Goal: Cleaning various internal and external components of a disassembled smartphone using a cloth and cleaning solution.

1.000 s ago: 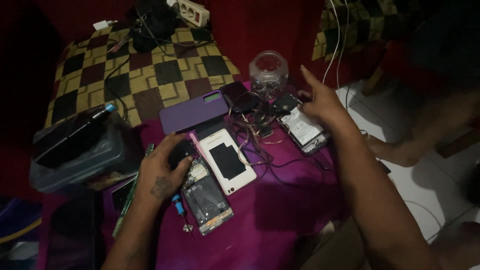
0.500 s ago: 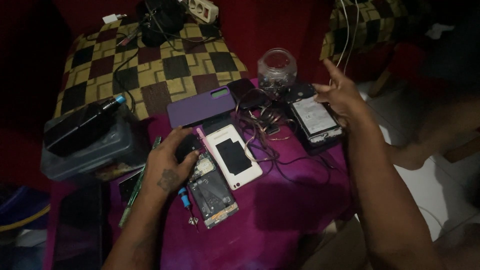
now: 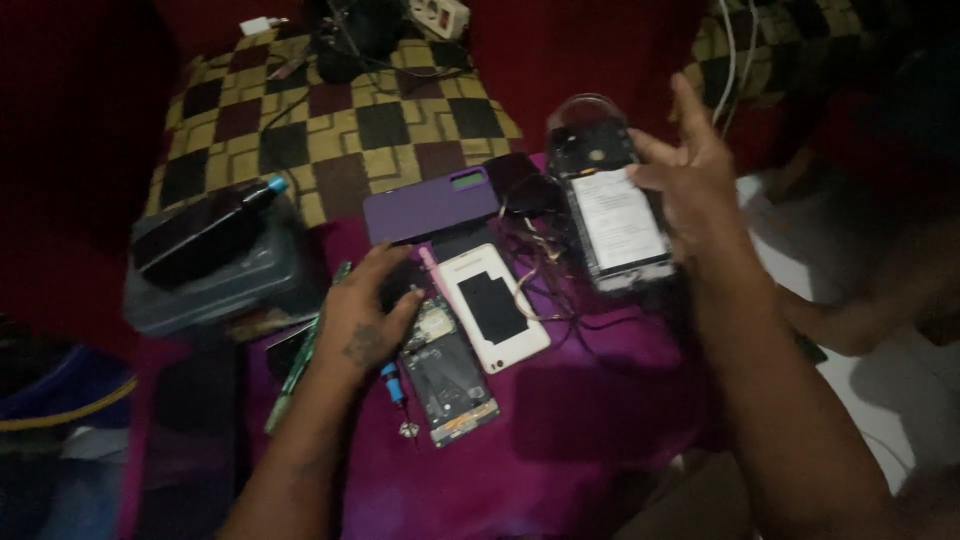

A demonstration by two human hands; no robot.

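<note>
The right hand [image 3: 690, 170] holds an opened phone [image 3: 615, 205] lifted above the purple cloth [image 3: 600, 400], fingers spread along the phone's right edge and the thumb on its near face. The phone's back is off, so a pale battery label and a dark upper section show. Its long axis runs from about 11 o'clock at the top to 5 o'clock at the bottom, nearly in line with the forearm that comes in from 5 o'clock. Behind its top end stands a clear glass jar [image 3: 585, 110], partly hidden.

The left hand [image 3: 365, 310] rests palm down on the cloth, well apart from the held phone, at about 8 o'clock from it. Its fingers curl loosely over a small dark object that I cannot identify; whether they grip it or merely cover it is unclear. Just beside this hand, at its 4 o'clock, lies a stripped phone frame [image 3: 450, 375] with its board exposed, long axis near 11 to 5 o'clock. A white back cover [image 3: 492, 305] lies parallel, touching that frame's upper right side. A blue-handled screwdriver [image 3: 395, 385] lies right below the left hand, and a purple phone case [image 3: 430, 205] sits at its 1 o'clock.

So the right hand alone has the lifted phone; the left is nearer the frame and screwdriver.
</note>
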